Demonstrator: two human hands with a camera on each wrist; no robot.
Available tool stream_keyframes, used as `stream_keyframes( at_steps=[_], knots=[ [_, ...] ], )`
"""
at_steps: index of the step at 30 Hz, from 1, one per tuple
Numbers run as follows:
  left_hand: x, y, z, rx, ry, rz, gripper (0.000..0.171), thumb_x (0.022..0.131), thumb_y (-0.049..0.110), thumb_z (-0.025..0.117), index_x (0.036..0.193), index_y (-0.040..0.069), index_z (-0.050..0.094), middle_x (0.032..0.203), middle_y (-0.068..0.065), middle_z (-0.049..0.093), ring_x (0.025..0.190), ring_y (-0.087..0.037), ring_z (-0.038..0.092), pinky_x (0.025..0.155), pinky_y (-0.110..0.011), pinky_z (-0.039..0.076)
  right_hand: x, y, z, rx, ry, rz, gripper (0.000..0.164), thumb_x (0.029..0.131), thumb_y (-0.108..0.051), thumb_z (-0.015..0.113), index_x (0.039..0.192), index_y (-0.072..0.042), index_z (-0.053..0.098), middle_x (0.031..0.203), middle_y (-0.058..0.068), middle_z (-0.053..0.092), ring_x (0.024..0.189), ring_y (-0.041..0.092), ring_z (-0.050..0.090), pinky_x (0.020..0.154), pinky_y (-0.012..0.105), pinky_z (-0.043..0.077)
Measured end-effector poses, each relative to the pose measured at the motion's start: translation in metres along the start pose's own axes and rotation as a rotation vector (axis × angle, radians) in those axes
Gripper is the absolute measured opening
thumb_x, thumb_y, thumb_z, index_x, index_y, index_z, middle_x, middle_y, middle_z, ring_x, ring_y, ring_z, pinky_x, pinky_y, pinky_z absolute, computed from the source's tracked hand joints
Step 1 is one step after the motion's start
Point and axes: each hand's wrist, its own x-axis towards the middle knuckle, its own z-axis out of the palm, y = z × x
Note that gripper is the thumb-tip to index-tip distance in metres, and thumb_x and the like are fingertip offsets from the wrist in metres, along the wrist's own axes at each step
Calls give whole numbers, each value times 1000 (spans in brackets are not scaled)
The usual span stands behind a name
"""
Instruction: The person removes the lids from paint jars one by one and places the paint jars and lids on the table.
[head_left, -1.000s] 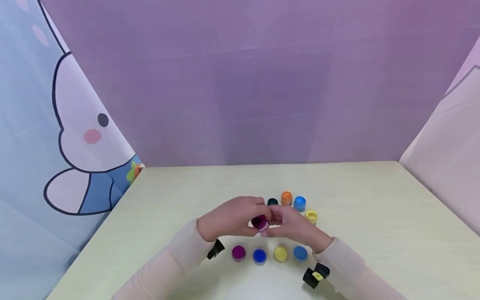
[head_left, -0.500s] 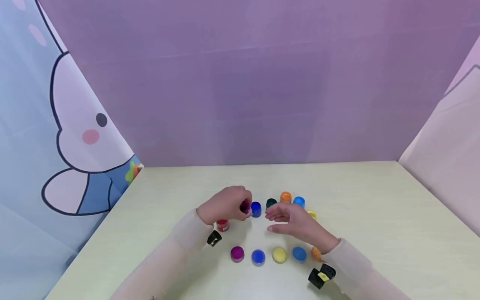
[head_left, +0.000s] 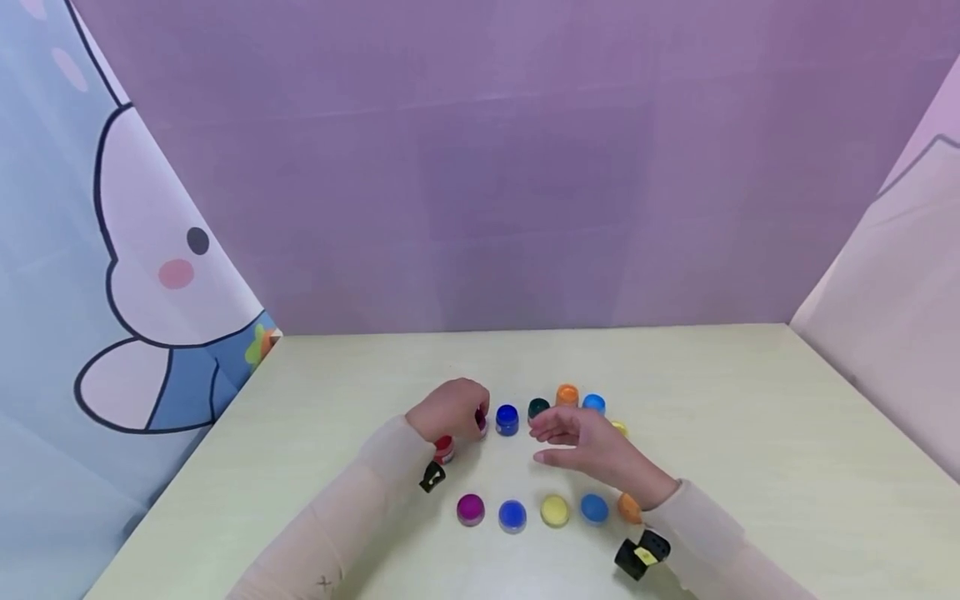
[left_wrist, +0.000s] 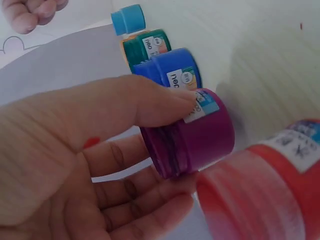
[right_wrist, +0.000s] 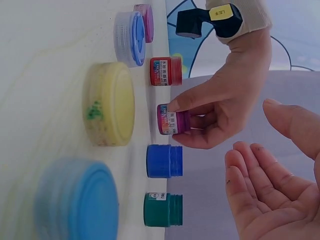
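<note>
My left hand [head_left: 452, 408] grips a small purple paint jar [left_wrist: 200, 132] between thumb and fingers. The jar has no lid and carries a white label; it stands at the table, between a red paint jar [head_left: 444, 450] and a blue paint jar [head_left: 507, 420]. In the left wrist view the red jar is large at the lower right. My right hand [head_left: 581, 442] hovers with fingers extended, holding nothing, close in front of a dark green paint jar [head_left: 538, 409]. Beyond it, an orange paint jar [head_left: 567, 395] and a light blue one [head_left: 594, 403] continue the arc of uncapped jars.
Nearer me lies a row of round lids: purple [head_left: 471, 509], blue [head_left: 512, 516], yellow [head_left: 555, 511], light blue [head_left: 595, 508] and orange [head_left: 630, 507], the last partly behind my right wrist. A yellow jar [head_left: 620, 428] peeks out behind the right hand. A purple backdrop rises at the table's far edge.
My left hand has carried the purple jar away from the right hand, leftward past the blue jar, and lowered it to the table. The right hand has let go and drawn slightly right.
</note>
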Motion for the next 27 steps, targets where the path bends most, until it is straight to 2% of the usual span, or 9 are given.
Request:
stream_keyframes(
  at_steps=[8,12,15,18,22,27],
  knots=[
    [7,-3,7,-28,-16,-30,19,72,14,75,81,13,58,74,4,53,70,-14,49,66,-25,43,1,-1,2,3,1,-1,34,79,-14,70,107,1,56,103,16,59,95,34,56,82,29,46],
    [5,-4,8,-49,-7,-32,26,72,16,75,93,12,60,85,2,57,77,-14,50,73,-27,45,0,-2,1,-12,4,13,34,79,-16,70,107,-2,57,103,15,59,95,33,56,82,29,46],
    [-3,-6,4,-65,8,-36,42,71,21,77,107,10,59,100,-1,59,85,-15,51,79,-31,45,-2,-2,1,-39,7,23,35,79,-18,70,108,-2,57,104,13,59,95,31,56,82,29,46],
    [-15,-9,-1,-71,21,-56,51,70,24,78,113,9,57,106,-3,60,89,-16,52,78,-32,46,-3,-1,0,-64,7,29,36,80,-19,69,109,-2,57,104,13,59,95,29,57,83,31,46],
    [-30,-15,-7,-75,25,-63,44,69,21,77,107,9,59,100,-5,60,86,-18,53,74,-32,46,-3,1,-2,-76,13,27,36,80,-19,69,109,-1,57,105,12,59,96,29,56,84,31,46],
    [-41,-20,-8,-90,-18,-62,34,68,14,74,99,10,60,93,-2,58,80,-17,50,71,-31,45,-3,5,-2,-61,9,22,35,80,-17,69,109,0,56,103,11,59,94,28,57,82,30,46]
  ],
)
